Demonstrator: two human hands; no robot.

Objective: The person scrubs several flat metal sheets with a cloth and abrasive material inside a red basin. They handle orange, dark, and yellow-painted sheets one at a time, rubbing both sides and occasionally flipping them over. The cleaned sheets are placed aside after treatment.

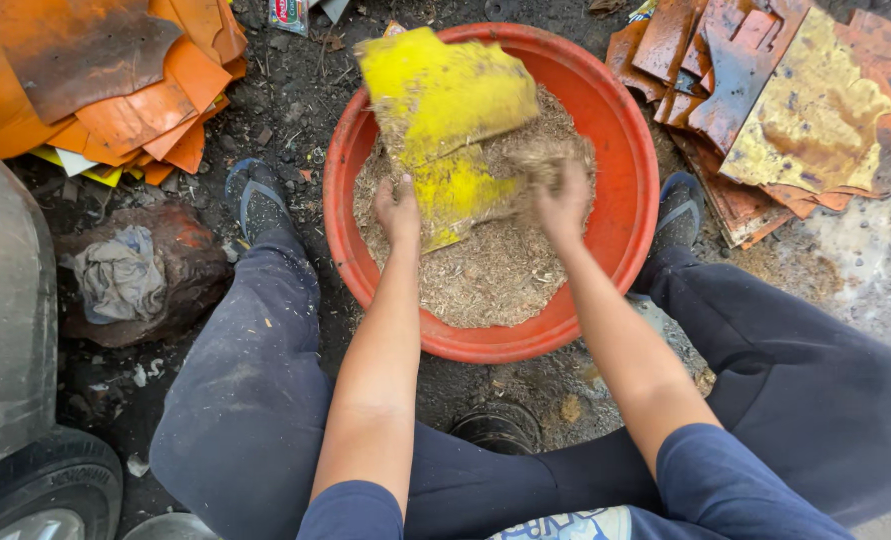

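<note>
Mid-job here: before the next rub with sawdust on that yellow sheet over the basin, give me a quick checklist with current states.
1. Left hand has a grip on the yellow sheet at its lower edge: ok.
2. Right hand has sawdust: ok, a clump sits against the sheet.
3. Sheet is over the orange basin: ok, spill falls inside.
4. Sawdust supply in the basin: ok, plenty.
5. Sheet clean: not ok, brown grime shows.
6. Basin steady between both feet: cannot tell.
</note>
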